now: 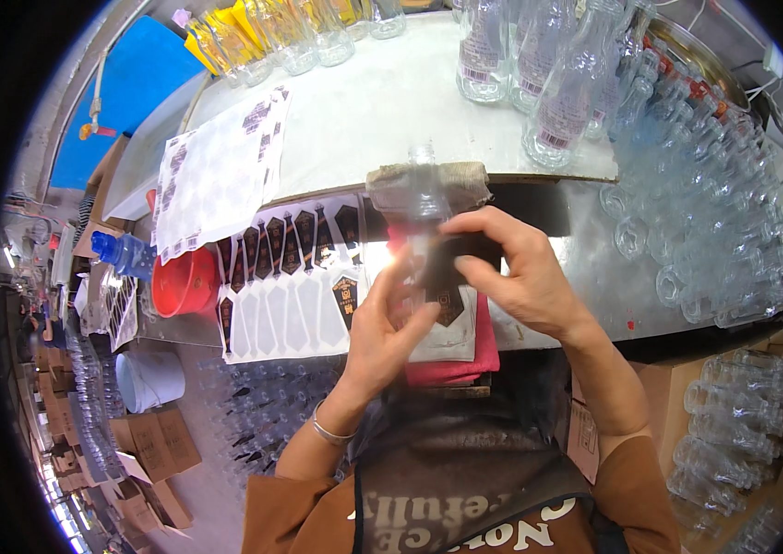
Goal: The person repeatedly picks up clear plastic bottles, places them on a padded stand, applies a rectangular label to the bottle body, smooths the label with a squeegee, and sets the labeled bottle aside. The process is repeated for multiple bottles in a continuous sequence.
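Observation:
A clear glass bottle [425, 196], smeared by motion, lies with its neck pointing away from me over a folded cloth pad [470, 182]. My left hand [382, 323] holds its body from the left side, with the thumb along it. From the right, my right hand [525, 275] bends its thumb and forefinger round a dark, blurred label [454, 257] against the bottle. Part of a black pointed label [448, 308] shows just below. To the left lies a sheet of black neck-shaped labels [304, 242], with several blank places on its backing.
Upright glass bottles [484, 55] with printed labels stand on the raised white board [364, 111]. Many clear bottles [723, 203] crowd the right. A white sheet [216, 171] and a red bucket [185, 283] are at left; boxed bottles [742, 402] sit lower right.

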A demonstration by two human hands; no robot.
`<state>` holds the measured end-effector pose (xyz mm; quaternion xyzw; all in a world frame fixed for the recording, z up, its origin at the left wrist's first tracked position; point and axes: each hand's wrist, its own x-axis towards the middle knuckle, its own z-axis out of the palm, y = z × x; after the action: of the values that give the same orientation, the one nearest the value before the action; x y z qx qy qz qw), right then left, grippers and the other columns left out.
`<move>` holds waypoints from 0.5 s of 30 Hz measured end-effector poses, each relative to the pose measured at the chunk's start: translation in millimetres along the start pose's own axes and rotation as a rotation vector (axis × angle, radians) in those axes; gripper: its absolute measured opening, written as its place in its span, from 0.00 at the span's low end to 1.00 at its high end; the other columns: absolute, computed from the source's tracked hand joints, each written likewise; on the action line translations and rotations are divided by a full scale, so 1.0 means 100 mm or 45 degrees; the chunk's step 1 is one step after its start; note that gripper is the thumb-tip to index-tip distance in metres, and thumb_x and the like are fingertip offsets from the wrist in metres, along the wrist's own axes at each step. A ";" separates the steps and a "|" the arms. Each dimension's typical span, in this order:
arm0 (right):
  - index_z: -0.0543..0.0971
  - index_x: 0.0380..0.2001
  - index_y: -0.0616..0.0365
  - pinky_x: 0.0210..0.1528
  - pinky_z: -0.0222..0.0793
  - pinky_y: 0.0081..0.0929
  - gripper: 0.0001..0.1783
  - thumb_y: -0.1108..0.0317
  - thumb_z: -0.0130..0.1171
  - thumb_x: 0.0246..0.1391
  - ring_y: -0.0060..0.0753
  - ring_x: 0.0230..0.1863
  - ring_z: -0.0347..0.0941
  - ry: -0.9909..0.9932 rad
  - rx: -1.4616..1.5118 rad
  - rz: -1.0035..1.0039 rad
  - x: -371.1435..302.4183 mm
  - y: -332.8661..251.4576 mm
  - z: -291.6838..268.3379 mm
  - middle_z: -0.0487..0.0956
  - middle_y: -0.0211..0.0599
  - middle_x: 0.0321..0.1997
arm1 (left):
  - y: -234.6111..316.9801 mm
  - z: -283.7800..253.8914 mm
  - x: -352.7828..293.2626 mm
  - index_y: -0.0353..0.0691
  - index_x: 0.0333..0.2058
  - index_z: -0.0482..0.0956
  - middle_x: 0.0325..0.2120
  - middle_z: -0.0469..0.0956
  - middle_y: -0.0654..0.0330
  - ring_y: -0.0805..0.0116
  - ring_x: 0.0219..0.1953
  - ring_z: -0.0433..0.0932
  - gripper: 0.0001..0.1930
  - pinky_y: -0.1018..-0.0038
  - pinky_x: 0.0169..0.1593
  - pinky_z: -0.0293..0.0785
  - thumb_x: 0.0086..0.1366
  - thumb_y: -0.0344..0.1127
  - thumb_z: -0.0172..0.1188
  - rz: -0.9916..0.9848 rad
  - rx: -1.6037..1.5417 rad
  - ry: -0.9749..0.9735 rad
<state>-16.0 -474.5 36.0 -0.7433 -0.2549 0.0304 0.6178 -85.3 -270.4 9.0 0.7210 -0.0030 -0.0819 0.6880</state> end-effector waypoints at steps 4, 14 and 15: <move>0.80 0.47 0.64 0.41 0.76 0.29 0.15 0.76 0.58 0.55 0.34 0.37 0.80 0.399 -0.491 -0.271 0.49 0.04 -0.12 0.81 0.43 0.39 | -0.01 -0.01 -0.01 0.39 0.72 0.57 0.63 0.69 0.50 0.61 0.60 0.74 0.39 0.67 0.57 0.77 0.64 0.26 0.64 -0.007 0.050 0.013; 0.80 0.45 0.65 0.45 0.75 0.35 0.15 0.76 0.58 0.54 0.47 0.41 0.80 -0.049 -0.535 -0.314 0.61 -0.03 -0.11 0.82 0.49 0.41 | 0.05 0.02 -0.03 0.42 0.72 0.56 0.66 0.65 0.47 0.56 0.61 0.72 0.41 0.64 0.59 0.74 0.63 0.29 0.65 -0.059 0.129 0.028; 0.80 0.45 0.65 0.45 0.76 0.35 0.15 0.74 0.59 0.54 0.47 0.41 0.80 0.077 -0.561 -0.309 0.67 0.00 -0.12 0.82 0.49 0.42 | 0.04 0.02 -0.03 0.41 0.72 0.56 0.66 0.65 0.47 0.57 0.61 0.72 0.41 0.65 0.59 0.74 0.63 0.29 0.65 -0.054 0.117 0.030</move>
<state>46.3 -457.9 57.2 -0.8245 -0.3241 -0.1227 0.4473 -88.0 -272.3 13.5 0.7528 0.0167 -0.0876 0.6522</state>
